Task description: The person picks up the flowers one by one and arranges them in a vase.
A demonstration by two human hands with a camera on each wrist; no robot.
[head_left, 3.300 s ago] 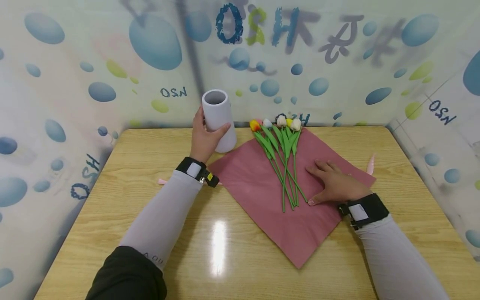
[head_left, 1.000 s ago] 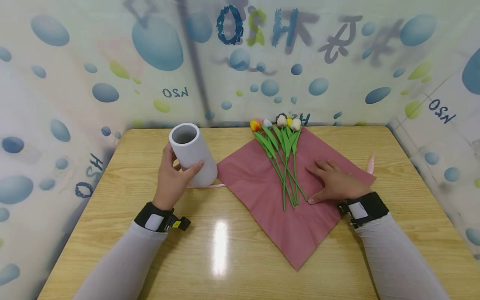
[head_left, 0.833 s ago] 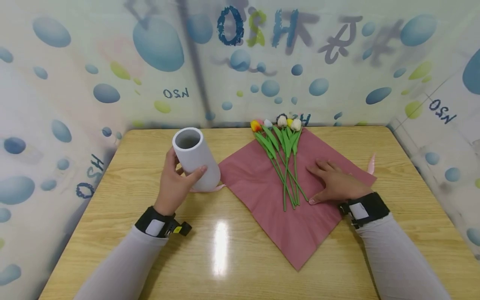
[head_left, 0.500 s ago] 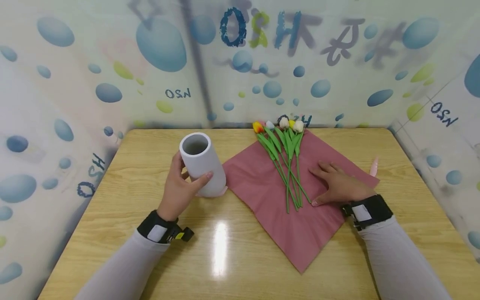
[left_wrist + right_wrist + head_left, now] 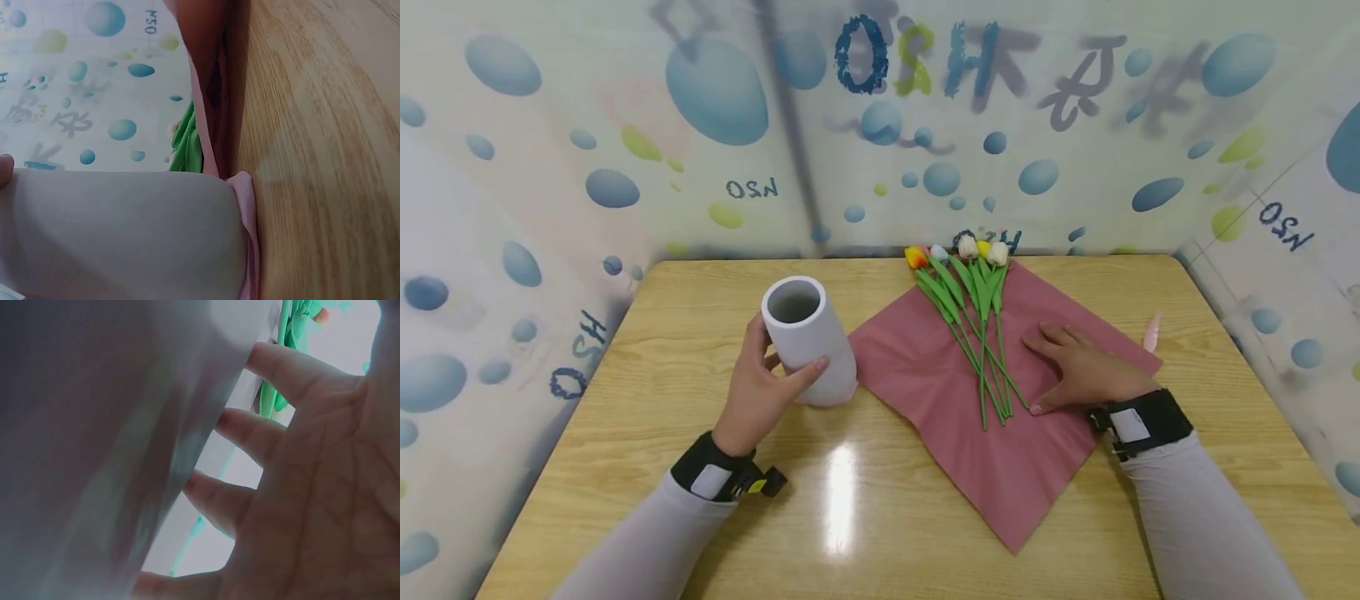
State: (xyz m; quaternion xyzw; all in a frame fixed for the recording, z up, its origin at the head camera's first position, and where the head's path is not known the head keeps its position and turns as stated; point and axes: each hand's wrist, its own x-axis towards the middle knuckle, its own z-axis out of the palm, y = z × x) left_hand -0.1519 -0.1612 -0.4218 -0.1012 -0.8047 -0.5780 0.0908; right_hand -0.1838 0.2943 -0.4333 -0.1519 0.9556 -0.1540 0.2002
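My left hand [image 5: 763,387] grips a white cylindrical vase [image 5: 812,354] from its left side, thumb across the front. The vase leans slightly, its open mouth toward me. In the left wrist view, pink ribbon [image 5: 247,200] is bunched at the vase's base, beside the paper's edge. My right hand [image 5: 1086,371] rests with spread fingers on a dusky-pink sheet of wrapping paper [image 5: 1000,492]. Its thumb tip is right at the stem ends of several artificial tulips [image 5: 981,292], which lie crossed on the sheet. The right wrist view shows the palm [image 5: 312,481] and fingertips along the paper.
A pale wooden table [image 5: 647,333] lies beneath everything. Another ribbon end [image 5: 1152,333] sticks out past the paper's right corner. Behind the table hangs a white cloth backdrop [image 5: 880,183] with blue and green spots.
My left hand has brought the vase from the back of the table toward me, then a little right. The ribbon's left end has drawn in to its base. The paper has creased and shifted slightly right.
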